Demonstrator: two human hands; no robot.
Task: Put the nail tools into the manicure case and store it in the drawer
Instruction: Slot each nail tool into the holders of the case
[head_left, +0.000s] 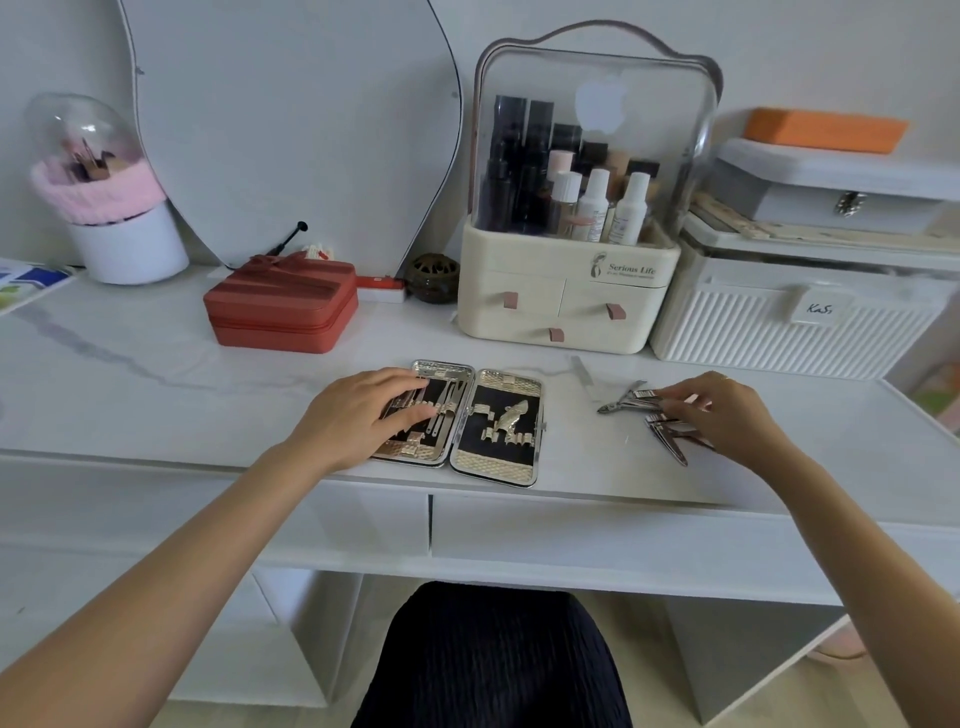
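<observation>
Partly hidden manicure case under left hand, nail tools beneath right hand

Manicure case lies open left of loose nail tools.

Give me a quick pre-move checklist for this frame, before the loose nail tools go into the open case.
1. Manicure case open and flat on the desk: ok.
2. Right half's holders free to take tools: ok, black lining and clips show bare.
3. Left hand steadying the case's left half: ok, it rests on the tools there.
4. Right hand gripping a loose tool: cannot tell; its fingers touch the pile of loose tools.
5. Thin tool lying apart behind the pile: not ok, still to collect.
6. Desk drawer open: not ok, shut.
</observation>
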